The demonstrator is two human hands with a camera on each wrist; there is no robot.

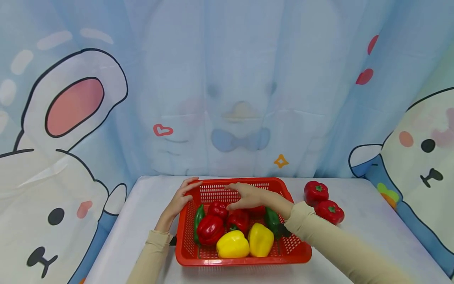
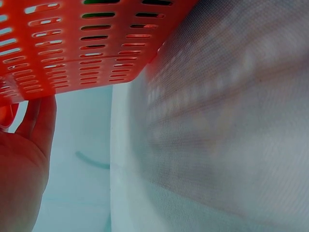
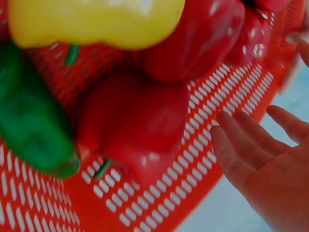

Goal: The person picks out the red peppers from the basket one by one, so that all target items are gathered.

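Observation:
At its back left corner, my left hand point(image 1: 180, 201) grips the red plastic basket point(image 1: 244, 261). The thumb reaches over the rim and the fingers pass behind the perforated wall, where their tips are hidden in the left wrist view. Over the back middle of the basket is my right hand point(image 1: 248, 196), fingers extended leftward and holding nothing. Inside lie several red bell peppers point(image 1: 211, 229), two yellow bell peppers point(image 1: 233, 244), a long green pepper point(image 1: 199, 221) at the left and a green pepper point(image 3: 36, 121) at the right, partly behind my right forearm.
To the right of the basket, two red bell peppers point(image 1: 329, 212) sit on the white-covered table point(image 1: 372, 240). A light blue curtain point(image 1: 241, 79) with cartoon animals hangs close behind the table's back edge.

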